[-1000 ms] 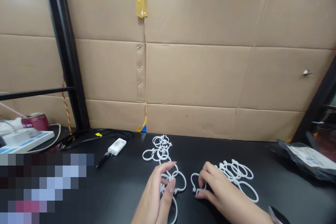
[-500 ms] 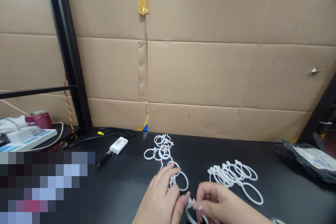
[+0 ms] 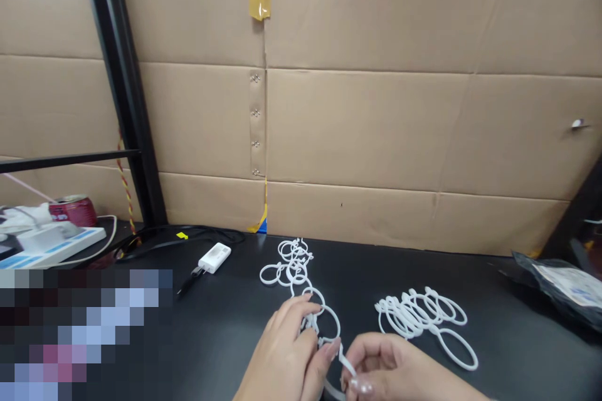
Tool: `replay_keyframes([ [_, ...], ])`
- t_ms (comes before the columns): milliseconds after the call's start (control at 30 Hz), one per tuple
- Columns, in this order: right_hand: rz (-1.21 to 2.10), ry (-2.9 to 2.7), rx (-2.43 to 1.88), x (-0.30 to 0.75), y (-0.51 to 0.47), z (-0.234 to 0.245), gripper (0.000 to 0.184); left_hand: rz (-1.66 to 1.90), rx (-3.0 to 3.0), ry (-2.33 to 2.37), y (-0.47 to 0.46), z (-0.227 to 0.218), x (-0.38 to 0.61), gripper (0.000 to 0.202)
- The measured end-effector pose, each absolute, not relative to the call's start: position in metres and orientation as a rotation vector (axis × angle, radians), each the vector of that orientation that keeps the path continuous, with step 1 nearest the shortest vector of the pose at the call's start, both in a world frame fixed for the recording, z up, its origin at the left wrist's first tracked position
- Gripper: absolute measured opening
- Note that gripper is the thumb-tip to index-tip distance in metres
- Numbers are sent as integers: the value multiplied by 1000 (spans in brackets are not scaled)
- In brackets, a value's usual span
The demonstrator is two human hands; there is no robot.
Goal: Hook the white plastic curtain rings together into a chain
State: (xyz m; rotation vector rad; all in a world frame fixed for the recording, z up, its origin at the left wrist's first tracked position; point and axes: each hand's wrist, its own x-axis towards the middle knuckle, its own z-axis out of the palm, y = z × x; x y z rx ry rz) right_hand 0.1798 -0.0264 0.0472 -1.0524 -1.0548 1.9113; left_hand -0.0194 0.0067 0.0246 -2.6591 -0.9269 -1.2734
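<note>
My right hand (image 3: 385, 366), its fingers curled, pinches one end of a white cable tie (image 3: 347, 360) at the front middle of the table. My left hand (image 3: 289, 351) is beside it, its thumb and fingers closed around the other part of that tie. Under and past my left fingers lies a chain of white cable-tie loops (image 3: 330, 313), which runs back toward the cardboard. Beyond my right hand rests a row of closed cable-tie loops (image 3: 407, 316), lying over one another. My left palm hides part of the chain.
A cardboard wall (image 3: 357, 131) stands behind the black table (image 3: 226, 332). A white adapter (image 3: 215, 258) lies at left, near black cables and a power strip (image 3: 61, 247) with a red can (image 3: 73, 210). A dark plastic package (image 3: 559, 285) lies at right.
My right hand has moved slightly down, drawing the tie's end away from my left thumb. The tie's strip now stretches between both hands. The view has tilted slightly.
</note>
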Motion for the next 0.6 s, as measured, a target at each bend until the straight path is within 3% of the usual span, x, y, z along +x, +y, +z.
replay_keyframes([
  [233,1733,-1381,-1061,186,-16,9,29,-1485,-2462,-848,4,22,-10,43],
  [400,1686,-1572,-1036,185,-19,20,27,-1351,-2531,-758,4,24,-12,16],
  [600,1234,-1705,-1337,185,-18,27,45,-1333,-2517,-794,4,28,-14,18],
])
